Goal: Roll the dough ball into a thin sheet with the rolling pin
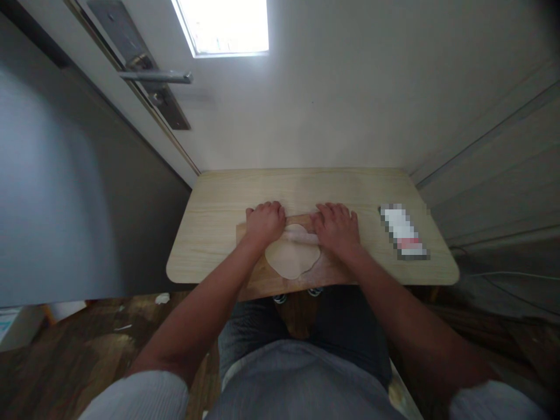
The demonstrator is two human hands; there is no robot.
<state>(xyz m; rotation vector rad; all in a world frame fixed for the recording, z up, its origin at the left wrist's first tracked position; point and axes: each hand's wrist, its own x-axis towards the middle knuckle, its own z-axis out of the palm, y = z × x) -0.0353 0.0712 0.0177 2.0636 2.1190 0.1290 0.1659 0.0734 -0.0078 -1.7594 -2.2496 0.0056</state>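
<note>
A flat, roundish sheet of pale dough (292,261) lies on a brown wooden board (263,284), which reaches the table's front edge. Across the far part of the dough runs a light-coloured rolling pin (301,237), blurred and partly hidden under my hands. My left hand (266,220) is closed over its left end with the fingers curled forward. At the other end, my right hand (336,226) presses down on the pin in the same way. The dough's near part shows between my forearms.
Right of the board, a phone-like object (402,232), blurred out, lies on the pale wooden table (210,224). Behind the table stands a white door with a metal handle (157,77) and a bright window (230,26). Cables (516,274) run along the right wall.
</note>
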